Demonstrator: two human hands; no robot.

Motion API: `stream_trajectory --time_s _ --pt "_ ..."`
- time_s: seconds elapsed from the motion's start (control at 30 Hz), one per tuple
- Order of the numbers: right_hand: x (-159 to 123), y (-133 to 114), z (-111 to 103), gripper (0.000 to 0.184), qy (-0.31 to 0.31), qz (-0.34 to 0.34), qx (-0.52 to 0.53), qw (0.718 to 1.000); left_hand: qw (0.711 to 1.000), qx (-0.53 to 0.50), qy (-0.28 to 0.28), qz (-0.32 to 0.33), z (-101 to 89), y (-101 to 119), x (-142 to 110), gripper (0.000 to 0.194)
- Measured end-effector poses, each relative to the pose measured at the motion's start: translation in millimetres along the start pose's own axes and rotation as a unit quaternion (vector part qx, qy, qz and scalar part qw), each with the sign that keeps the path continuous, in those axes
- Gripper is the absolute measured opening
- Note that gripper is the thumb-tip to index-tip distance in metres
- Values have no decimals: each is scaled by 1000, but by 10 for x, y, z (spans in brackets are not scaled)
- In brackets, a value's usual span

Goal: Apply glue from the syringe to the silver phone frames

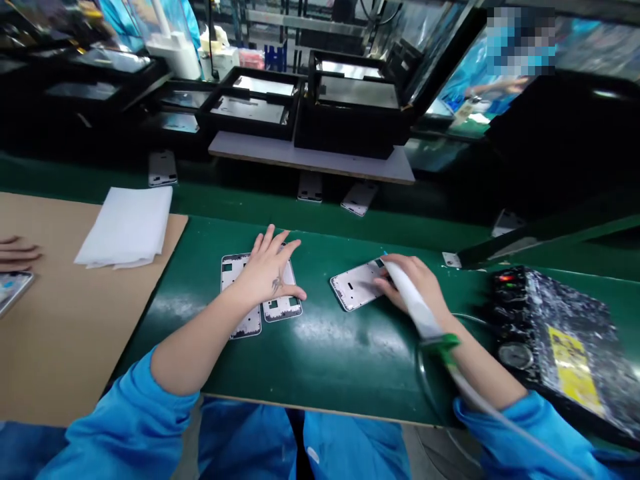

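Observation:
My left hand point(270, 270) lies flat with fingers spread, pressing on two white phone frames side by side: one point(241, 270) under the palm and one point(283, 308) under the fingers. My right hand point(413, 287) is closed around a white corded handheld tool point(413, 300) with a green band. Its thin tip points down onto a third white phone frame point(353, 285), and my fingertips lie at that frame's right end. The tool's cable point(505, 420) runs back along my forearm.
A person's hand point(17, 253) and a phone frame point(13, 290) lie on a cardboard sheet point(60, 333) at left, near folded white sheets point(125, 227). A speckled black control box point(555, 340) stands at right. Black trays sit on a grey shelf point(310, 157) beyond the green belt.

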State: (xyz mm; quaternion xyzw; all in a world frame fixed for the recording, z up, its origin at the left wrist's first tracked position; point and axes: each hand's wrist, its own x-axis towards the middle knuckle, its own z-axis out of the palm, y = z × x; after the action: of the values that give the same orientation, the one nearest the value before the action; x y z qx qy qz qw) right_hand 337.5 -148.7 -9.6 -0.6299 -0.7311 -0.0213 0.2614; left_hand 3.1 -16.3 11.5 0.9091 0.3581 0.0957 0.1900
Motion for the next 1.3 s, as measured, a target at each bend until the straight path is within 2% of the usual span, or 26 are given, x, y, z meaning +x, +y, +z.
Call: stream_trajectory --time_s 0.03,0.1,0.2,0.3,0.37,0.43,0.53,0.63,0.7,0.73,0.77,0.83,0.9,0.97,1.03,1.17,1.3 --pt "92 -54 55 35 -10 -3 18 1000 1000 -1 -3 -4 -2 -2 2 128" --pt "254 -178 164 36 -55 -50 97 993 1000 -4 -13 -8 -21 -4 9 129" --pt "405 -359 311 35 -110 -116 230 960 1000 -16 -26 1 -63 5 27 128" --pt "450 -471 438 38 -117 -95 343 927 998 -29 -51 7 -67 30 55 118" --pt "448 -497 501 41 -79 -61 417 903 998 -31 -59 10 -32 45 69 105" --pt "443 -490 535 48 -38 -6 484 874 999 -29 -40 13 25 54 76 84" --pt "466 -470 539 59 -46 132 549 824 999 -25 8 24 121 70 79 59" --pt "514 -509 524 50 -37 233 584 776 998 -25 47 25 185 108 86 55" --pt "533 -561 513 47 -8 249 606 755 998 -27 59 22 196 139 89 56" --pt "532 -583 506 46 -1 247 603 759 998 -30 56 21 192 152 87 54" --pt "525 -599 497 45 0 238 586 775 998 -34 48 21 181 162 82 52" --pt "498 -607 479 37 -19 206 525 825 998 -46 28 22 146 171 63 46" --pt "466 -598 465 31 -56 168 481 859 998 -50 13 28 108 171 40 42" --pt "444 -599 458 31 -76 152 474 864 998 -42 11 39 85 167 25 41" --pt "441 -625 452 32 -70 158 463 869 998 -36 18 48 85 162 26 44" --pt "470 -691 418 25 -69 156 387 906 997 -51 32 49 128 158 55 55" --pt "477 -696 406 23 -71 141 355 921 997 -57 23 48 147 163 64 51"
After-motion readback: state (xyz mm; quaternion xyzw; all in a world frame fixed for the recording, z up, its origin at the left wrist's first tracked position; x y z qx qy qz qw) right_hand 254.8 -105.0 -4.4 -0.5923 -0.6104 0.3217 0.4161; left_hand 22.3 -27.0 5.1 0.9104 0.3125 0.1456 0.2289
